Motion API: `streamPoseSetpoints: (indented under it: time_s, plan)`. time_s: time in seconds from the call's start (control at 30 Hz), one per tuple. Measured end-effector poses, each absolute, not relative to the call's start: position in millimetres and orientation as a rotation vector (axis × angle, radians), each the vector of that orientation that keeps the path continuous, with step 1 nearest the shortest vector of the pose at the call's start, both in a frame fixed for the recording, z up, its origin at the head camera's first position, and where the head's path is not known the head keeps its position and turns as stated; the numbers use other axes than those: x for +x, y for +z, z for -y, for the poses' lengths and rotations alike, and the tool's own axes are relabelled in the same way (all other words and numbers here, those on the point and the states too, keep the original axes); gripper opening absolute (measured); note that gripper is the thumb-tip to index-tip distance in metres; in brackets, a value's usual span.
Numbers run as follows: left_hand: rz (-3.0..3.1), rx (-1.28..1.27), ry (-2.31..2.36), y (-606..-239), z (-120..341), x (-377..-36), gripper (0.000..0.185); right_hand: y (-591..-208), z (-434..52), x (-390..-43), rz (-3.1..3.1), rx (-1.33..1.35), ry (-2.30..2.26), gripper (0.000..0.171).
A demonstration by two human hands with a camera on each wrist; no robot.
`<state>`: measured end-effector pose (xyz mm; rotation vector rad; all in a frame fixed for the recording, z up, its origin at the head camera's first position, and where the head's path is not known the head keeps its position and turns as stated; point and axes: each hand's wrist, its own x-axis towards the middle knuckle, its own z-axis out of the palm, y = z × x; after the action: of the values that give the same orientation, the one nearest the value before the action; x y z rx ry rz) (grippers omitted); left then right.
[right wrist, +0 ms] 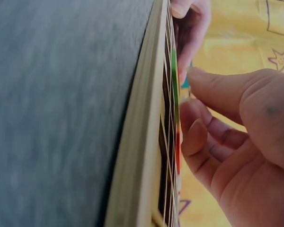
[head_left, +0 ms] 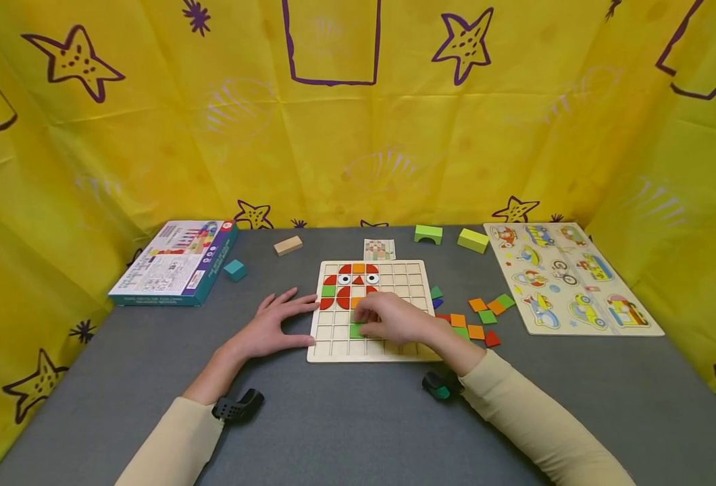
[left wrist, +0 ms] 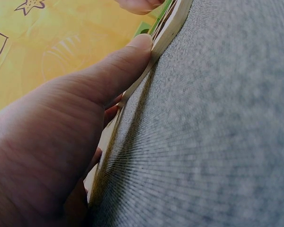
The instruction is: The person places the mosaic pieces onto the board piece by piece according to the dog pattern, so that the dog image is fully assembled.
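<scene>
A wooden grid board (head_left: pixel 331 351) lies in the middle of the table, with red rounded pieces (head_left: pixel 344 298), orange squares, two round eye pieces and green squares (head_left: pixel 329 291) set in it. My left hand (head_left: pixel 277 325) rests at its left edge, fingers spread; the left wrist view shows the thumb touching the edge. Over the board's middle, my right hand (head_left: pixel 394 317) has its fingers curled, the tips at a green square tile (head_left: pixel 356 331). The right wrist view shows a gap between thumb and fingers close to the board; whether they pinch a tile is unclear.
Loose coloured tiles (head_left: pixel 476 331) lie right of the board, and a small pattern card (head_left: pixel 379 249) behind it. A box (head_left: pixel 172 263) stands left, a picture puzzle board (head_left: pixel 577 280) right. Blocks stand around: teal (head_left: pixel 235 270), plain wood (head_left: pixel 288 245), green arch (head_left: pixel 428 233), yellow-green (head_left: pixel 473 241).
</scene>
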<state>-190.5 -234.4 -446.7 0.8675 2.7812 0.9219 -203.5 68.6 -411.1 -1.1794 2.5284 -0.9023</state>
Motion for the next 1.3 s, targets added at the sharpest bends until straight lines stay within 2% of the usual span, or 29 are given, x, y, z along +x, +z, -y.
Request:
streamPoseSetpoints:
  time_s: [0.27,0.93,1.3]
  plan:
    - [-2.785,0.864,0.913,-447,236,-191,0.071,-409,-94,-208,-2.575,-1.14,-0.943,0.013]
    - [-2.78,0.863,0.935,-451,238,-189,0.07,-399,-176,-237,-2.776,-0.851,-0.961,0.017]
    - [-2.78,0.891,0.929,-450,237,-192,0.07,-407,-197,-256,-2.735,-0.658,-0.841,0.02]
